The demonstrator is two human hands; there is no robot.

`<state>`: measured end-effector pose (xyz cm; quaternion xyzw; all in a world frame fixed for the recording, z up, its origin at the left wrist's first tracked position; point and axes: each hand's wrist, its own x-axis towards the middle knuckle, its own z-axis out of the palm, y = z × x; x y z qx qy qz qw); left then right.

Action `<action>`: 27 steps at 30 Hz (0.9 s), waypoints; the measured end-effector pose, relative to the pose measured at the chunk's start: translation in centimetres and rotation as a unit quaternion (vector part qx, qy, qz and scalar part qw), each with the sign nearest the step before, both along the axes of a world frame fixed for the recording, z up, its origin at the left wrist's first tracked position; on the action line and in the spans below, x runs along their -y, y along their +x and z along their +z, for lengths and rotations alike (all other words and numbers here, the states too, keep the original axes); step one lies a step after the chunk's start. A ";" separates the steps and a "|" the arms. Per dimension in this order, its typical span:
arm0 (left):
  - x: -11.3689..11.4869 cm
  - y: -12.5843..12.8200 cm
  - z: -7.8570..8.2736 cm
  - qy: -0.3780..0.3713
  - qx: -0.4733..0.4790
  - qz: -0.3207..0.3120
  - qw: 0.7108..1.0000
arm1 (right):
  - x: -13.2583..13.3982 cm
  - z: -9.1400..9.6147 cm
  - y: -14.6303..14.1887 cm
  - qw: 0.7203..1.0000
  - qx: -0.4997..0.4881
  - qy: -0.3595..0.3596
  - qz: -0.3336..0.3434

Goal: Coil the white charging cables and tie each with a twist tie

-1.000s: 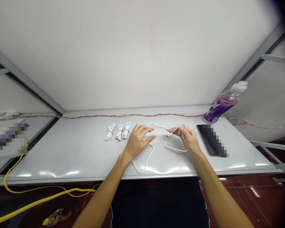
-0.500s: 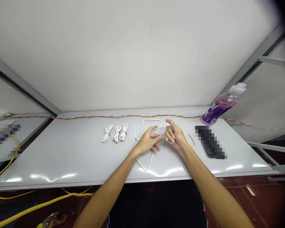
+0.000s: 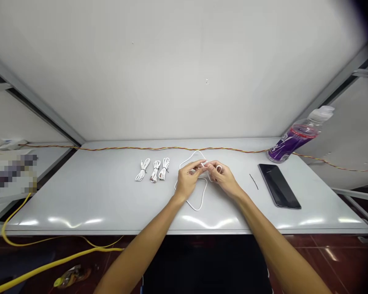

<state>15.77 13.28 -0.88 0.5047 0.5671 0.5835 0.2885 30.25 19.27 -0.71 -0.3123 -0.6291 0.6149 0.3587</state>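
Note:
A loose white cable (image 3: 199, 202) lies looped on the grey table (image 3: 95, 196) in front of me. My left hand (image 3: 187, 180) and my right hand (image 3: 222, 177) meet over it at the table's middle, both with fingers pinched on the cable. Part of the cable is wound around my right hand's fingers. One loop arches behind the hands and another hangs toward the front edge. Three tied white cable bundles (image 3: 153, 169) lie in a row just left of my left hand.
A black phone (image 3: 279, 190) lies at the right, with a thin black tie (image 3: 253, 181) beside it. A purple bottle (image 3: 294, 138) lies at the back right. A twisted red-yellow wire (image 3: 141, 148) runs along the back edge. A yellow cable (image 3: 49, 261) trails on the floor.
My hands have come together from apart. The cable's wide spread on the table has been gathered in, and more of it sits around my right fingers.

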 end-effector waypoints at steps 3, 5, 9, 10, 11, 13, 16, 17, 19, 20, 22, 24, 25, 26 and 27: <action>0.3 -0.4 0.4 0.049 -0.089 0.045 0.994 | 0.2 0.1 0.2 0.994 0.043 0.083 0.048; 0.5 -0.6 0.6 0.071 -0.124 0.043 0.989 | 0.3 0.2 0.3 0.989 0.056 0.126 0.053; 0.6 -0.6 1.0 0.086 -0.127 0.003 0.988 | 0.5 0.3 0.3 0.990 0.032 0.141 0.000; 0.6 -0.5 1.0 0.083 -0.116 -0.010 0.990 | 0.6 0.3 0.3 0.990 0.020 0.136 -0.017; 0.6 -0.4 1.1 0.077 -0.106 -0.025 0.991 | 0.6 0.3 0.3 0.991 0.005 0.128 -0.033; 0.6 -0.2 1.0 0.064 -0.093 -0.054 0.992 | 0.7 0.3 0.3 0.993 -0.029 0.101 -0.054; 0.6 0.0 0.8 0.054 -0.101 -0.068 0.991 | 0.6 0.3 0.1 0.994 -0.049 0.076 -0.059; 0.5 0.0 0.7 0.052 -0.101 -0.064 0.991 | 0.5 0.3 0.1 0.994 -0.040 0.079 -0.059; 0.5 -0.1 0.4 0.047 -0.093 -0.057 0.993 | 0.4 0.4 0.2 0.994 -0.012 0.090 -0.063; 0.5 -0.1 0.3 0.044 -0.086 -0.056 0.994 | 0.3 0.5 0.2 0.994 -0.003 0.094 -0.064; 0.4 -0.2 0.2 0.030 -0.069 -0.059 0.995 | 0.2 0.6 0.4 0.993 0.003 0.099 -0.062; 0.5 -0.2 0.1 0.017 -0.055 -0.064 0.996 | 0.1 0.6 0.4 0.993 -0.001 0.100 -0.060; 0.5 -0.2 0.1 0.013 -0.057 -0.067 0.996 | 0.1 0.5 0.4 0.993 -0.010 0.097 -0.060; 0.5 -0.1 0.2 0.010 -0.068 -0.069 0.995 | 0.0 0.4 0.3 0.994 -0.028 0.089 -0.059; 0.6 -0.1 0.2 0.014 -0.091 -0.066 0.994 | -0.1 0.3 0.3 0.994 -0.052 0.075 -0.057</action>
